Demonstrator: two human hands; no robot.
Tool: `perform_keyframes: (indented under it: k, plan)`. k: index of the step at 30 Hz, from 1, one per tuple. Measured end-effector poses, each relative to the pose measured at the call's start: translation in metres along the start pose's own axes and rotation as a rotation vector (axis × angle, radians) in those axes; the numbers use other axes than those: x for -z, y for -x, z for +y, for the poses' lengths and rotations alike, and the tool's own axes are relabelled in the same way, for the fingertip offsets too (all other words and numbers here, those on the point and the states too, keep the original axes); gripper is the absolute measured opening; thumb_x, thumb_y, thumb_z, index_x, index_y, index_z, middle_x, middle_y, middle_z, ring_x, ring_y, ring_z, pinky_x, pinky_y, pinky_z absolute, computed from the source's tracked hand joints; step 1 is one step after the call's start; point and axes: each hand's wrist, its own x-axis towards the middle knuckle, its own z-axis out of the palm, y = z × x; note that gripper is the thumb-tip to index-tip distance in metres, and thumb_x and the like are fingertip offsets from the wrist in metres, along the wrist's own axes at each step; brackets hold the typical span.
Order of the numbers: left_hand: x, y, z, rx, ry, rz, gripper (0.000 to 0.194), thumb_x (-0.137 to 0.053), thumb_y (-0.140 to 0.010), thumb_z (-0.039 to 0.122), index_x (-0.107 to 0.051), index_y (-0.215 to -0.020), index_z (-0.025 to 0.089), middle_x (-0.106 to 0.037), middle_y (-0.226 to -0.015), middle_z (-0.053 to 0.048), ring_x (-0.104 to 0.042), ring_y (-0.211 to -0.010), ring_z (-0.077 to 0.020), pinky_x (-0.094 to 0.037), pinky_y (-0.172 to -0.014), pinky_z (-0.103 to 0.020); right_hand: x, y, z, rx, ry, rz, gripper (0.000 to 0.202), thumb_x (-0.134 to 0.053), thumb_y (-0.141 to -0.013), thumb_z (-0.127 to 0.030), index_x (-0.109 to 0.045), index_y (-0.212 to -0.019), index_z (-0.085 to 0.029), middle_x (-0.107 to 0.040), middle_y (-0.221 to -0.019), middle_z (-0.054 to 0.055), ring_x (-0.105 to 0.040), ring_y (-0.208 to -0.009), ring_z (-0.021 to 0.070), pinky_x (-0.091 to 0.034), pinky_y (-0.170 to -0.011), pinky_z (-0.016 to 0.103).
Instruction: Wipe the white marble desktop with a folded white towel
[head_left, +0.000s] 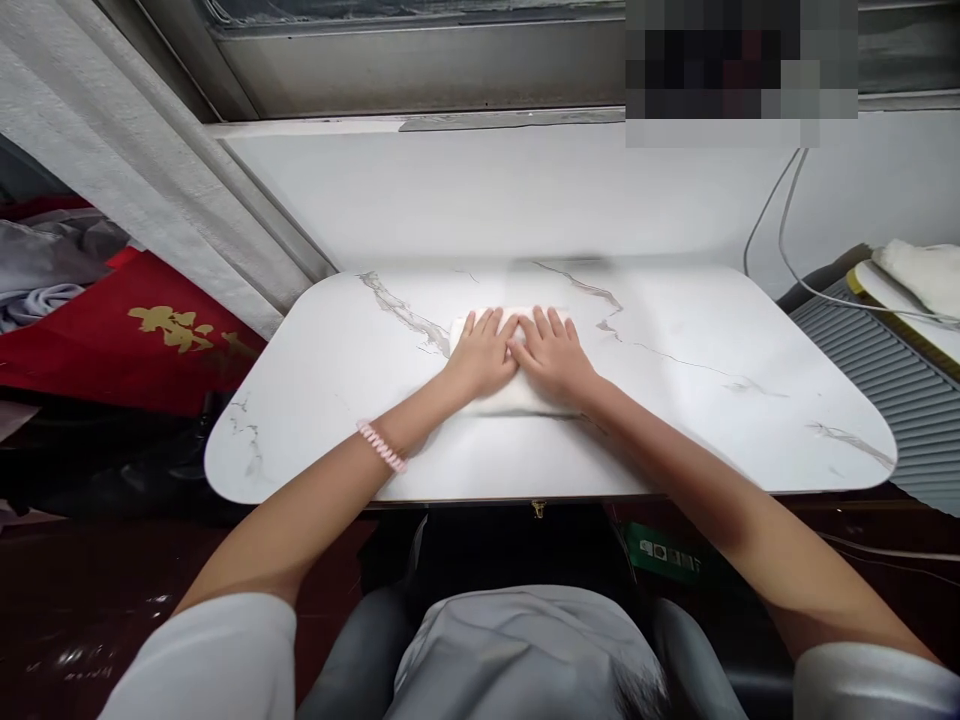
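Resting splayed hands (484,358) (556,360) atop white cloth (517,398), ungripped; gold characters (171,328) on red fabric (71,350) unreadable.

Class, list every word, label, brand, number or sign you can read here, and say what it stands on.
No text can be read with certainty.
Red fabric: gold marks, perhaps writing, not legible.
Green box: small pale marks, too small and blurred.
White cloth under the left hand and right hand: none visible.
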Motion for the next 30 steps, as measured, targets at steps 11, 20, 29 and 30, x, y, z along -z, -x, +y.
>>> perform_keyframes:
  k: [11,20,29,30]
  plan:
    - [-0.001,-0.094,-0.044,0.04,-0.014,0.151,0.049,-0.034,-0.102,0.029,-0.043,-0.147,0.012,-0.044,-0.154,-0.017,-0.036,-0.145,-0.0273,-0.019,-0.122,-0.048,-0.003,-0.11,0.026,0.055,-0.026,0.168,0.053,-0.022,-0.102,-0.031,-0.045,-0.146,-0.014,-0.038,-0.159,0.011,-0.027,-0.149,0.0288,-0.017,-0.121,0.05]
    - [-0.002,-0.12,-0.066,0.032,-0.057,0.175,0.049,-0.032,-0.102,0.027,-0.042,-0.147,0.01,-0.043,-0.154,-0.018,-0.038,-0.143,-0.0277,-0.02,-0.121,-0.047,-0.006,-0.143,0.022,0.07,-0.005,0.255,0.05,-0.026,-0.1,-0.028,-0.052,-0.139,-0.013,-0.046,-0.154,0.014,-0.034,-0.144,0.031,-0.024,-0.117,0.049]
    - [-0.001,-0.111,-0.062,0.087,-0.04,0.137,0.053,-0.03,-0.103,0.029,-0.038,-0.151,0.01,-0.035,-0.159,-0.019,-0.03,-0.148,-0.0289,-0.017,-0.123,-0.05,-0.005,-0.138,0.023,0.089,0.016,0.194,0.052,-0.026,-0.101,-0.031,-0.047,-0.146,-0.014,-0.039,-0.159,0.011,-0.03,-0.148,0.0286,-0.02,-0.12,0.047]
    - [-0.001,-0.11,-0.061,0.087,-0.039,0.137,0.053,-0.03,-0.103,0.029,-0.038,-0.151,0.009,-0.034,-0.159,-0.019,-0.03,-0.149,-0.0289,-0.016,-0.123,-0.049,-0.005,-0.137,0.023,0.089,0.018,0.192,0.053,-0.025,-0.101,-0.031,-0.046,-0.147,-0.014,-0.039,-0.159,0.011,-0.029,-0.148,0.0287,-0.02,-0.12,0.048]
